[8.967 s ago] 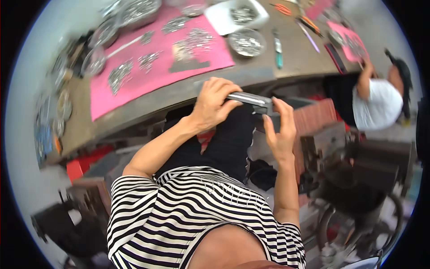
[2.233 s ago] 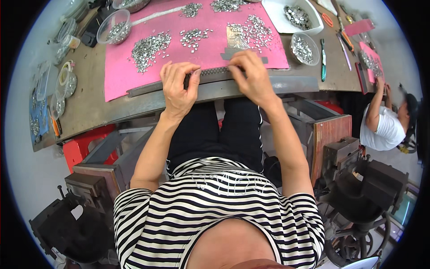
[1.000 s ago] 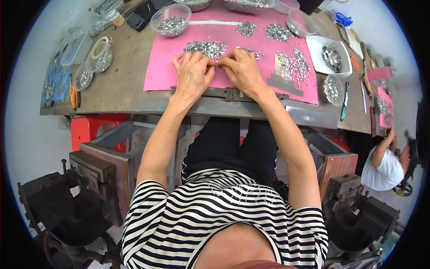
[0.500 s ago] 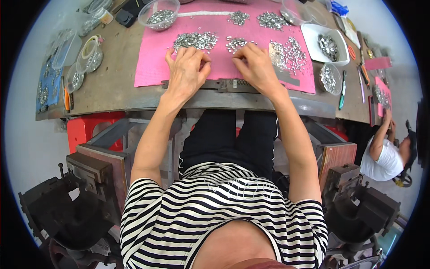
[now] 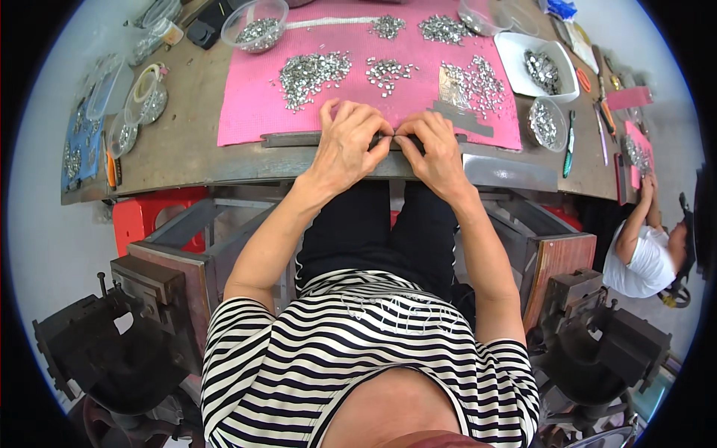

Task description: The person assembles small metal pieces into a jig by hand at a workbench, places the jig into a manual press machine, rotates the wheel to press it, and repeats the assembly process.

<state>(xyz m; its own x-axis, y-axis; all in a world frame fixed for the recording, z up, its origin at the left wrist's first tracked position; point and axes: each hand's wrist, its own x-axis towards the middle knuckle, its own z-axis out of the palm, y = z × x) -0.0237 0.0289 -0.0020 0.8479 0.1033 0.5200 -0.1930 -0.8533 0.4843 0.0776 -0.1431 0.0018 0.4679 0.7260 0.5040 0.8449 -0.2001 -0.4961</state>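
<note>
My left hand (image 5: 347, 145) and my right hand (image 5: 435, 153) meet over a long dark metal bar (image 5: 293, 140) at the near edge of a pink mat (image 5: 243, 112). Thumb and fingers of each hand are pinched, with the fingertips almost touching each other. Whatever they pinch is too small and covered to make out. Beyond the left hand lies a large pile of small shiny metal pieces (image 5: 305, 73). A smaller pile of the same pieces (image 5: 388, 73) spreads just past the fingertips, and another pile (image 5: 482, 86) lies beyond the right hand.
Clear bowls (image 5: 258, 30) and a white tray (image 5: 515, 56) of metal pieces stand around the mat. Green-handled tweezers (image 5: 570, 145) lie at right, orange-handled tools (image 5: 112, 170) at left. A person in white (image 5: 641, 257) works at far right. Dark machines (image 5: 127, 328) flank me.
Both hands have drawn back from the piles toward the bench edge and come together over the metal bar. The left hand moved right, and the mat appears shifted slightly left.
</note>
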